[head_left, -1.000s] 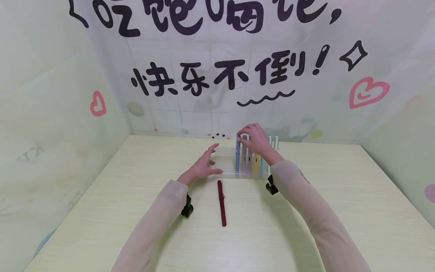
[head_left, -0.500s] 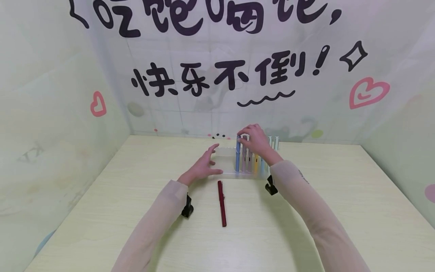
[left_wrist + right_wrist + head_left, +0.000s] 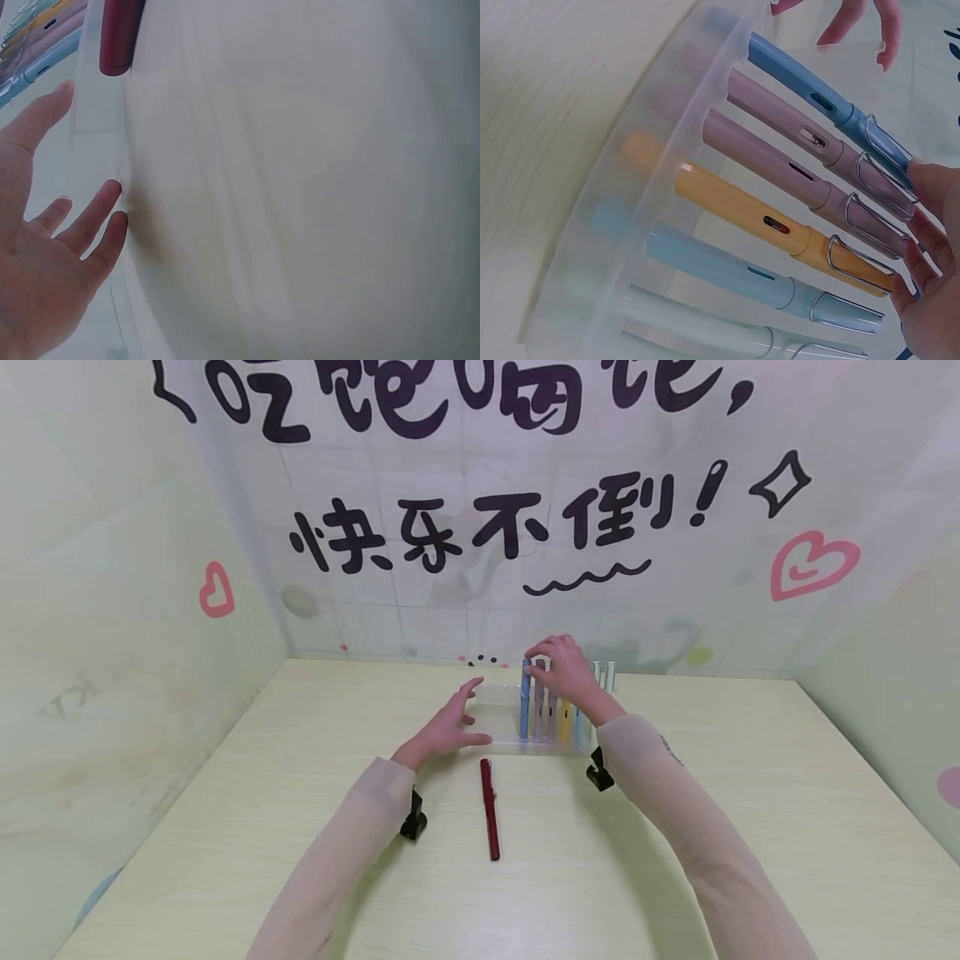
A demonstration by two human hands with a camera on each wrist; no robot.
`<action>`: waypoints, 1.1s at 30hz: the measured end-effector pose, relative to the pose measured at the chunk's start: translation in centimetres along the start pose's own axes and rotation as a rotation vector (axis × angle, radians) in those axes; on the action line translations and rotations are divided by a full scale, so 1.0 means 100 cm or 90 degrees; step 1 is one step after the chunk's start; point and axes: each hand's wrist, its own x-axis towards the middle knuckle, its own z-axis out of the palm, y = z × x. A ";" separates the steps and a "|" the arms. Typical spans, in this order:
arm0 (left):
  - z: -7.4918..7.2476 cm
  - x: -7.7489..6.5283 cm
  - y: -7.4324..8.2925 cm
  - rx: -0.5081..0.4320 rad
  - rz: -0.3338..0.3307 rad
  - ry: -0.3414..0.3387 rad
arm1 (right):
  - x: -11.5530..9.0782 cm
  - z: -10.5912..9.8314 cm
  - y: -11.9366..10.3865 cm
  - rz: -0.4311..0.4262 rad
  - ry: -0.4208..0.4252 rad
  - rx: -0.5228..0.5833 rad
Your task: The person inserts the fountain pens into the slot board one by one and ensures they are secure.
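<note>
A clear plastic pen rack [image 3: 497, 747] stands near the back of the table with several fountain pens upright in its right part. At the left of the row is a blue fountain pen [image 3: 799, 73] with a wire clip. My right hand [image 3: 564, 670] pinches the top of its cap, thumb in front, other fingers behind beside the neighbouring caps. My left hand [image 3: 447, 724] is at the rack's left end, fingers spread and fairly straight, fingertips right at the rack's edge. In front of the rack, a dark red fountain pen [image 3: 490, 810] lies on the table.
Two mauve pens, a yellow pen [image 3: 780, 229], a light blue pen [image 3: 727, 266] and pale green pens fill the rack beyond the blue one. Behind the pale wooden table [image 3: 300, 710] hangs a printed backdrop [image 3: 420, 618]. Black wrist mounts [image 3: 413, 823] sit under both sleeves.
</note>
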 end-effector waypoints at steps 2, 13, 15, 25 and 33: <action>0.000 0.000 0.000 0.001 -0.001 -0.001 | 0.000 0.000 0.001 -0.004 0.001 0.009; 0.000 -0.001 0.002 0.006 -0.005 -0.005 | 0.001 -0.010 0.005 -0.015 0.061 0.078; 0.000 -0.002 0.003 0.008 -0.008 -0.004 | 0.001 -0.013 0.004 -0.013 0.066 0.094; 0.000 -0.001 0.002 0.003 -0.007 0.000 | -0.006 -0.021 -0.010 -0.018 0.073 0.119; -0.001 0.000 0.003 -0.002 -0.009 -0.003 | -0.017 -0.013 -0.025 -0.039 0.039 0.161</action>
